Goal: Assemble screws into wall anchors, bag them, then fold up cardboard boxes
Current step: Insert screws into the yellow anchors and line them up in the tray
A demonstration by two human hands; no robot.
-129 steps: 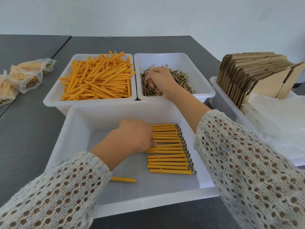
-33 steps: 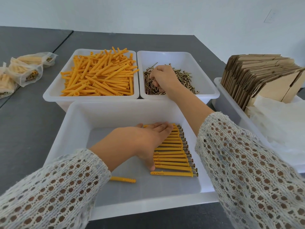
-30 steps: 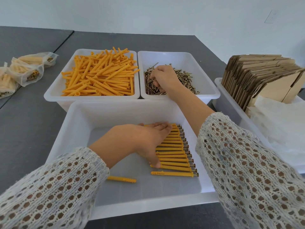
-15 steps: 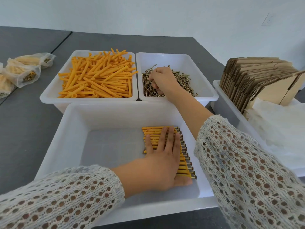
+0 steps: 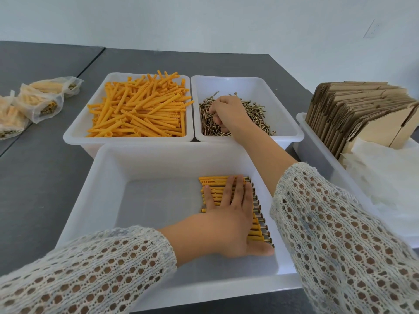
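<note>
Anchors (image 5: 213, 191) already fitted with screws lie in a row along the near tray's (image 5: 145, 155) right side under the flat, open left grip (image 5: 229, 214), while the right grip (image 5: 223, 112) pinches among loose screws (image 5: 256, 116) in the far-right tray; assembly judged ongoing, next needing one screw lifted out.

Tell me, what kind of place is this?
Probably a small packing workbench. White bins hold loose orange wall anchors and screws, filled bags lie on the grey table, and flat cardboard boxes stand at the right.
</note>
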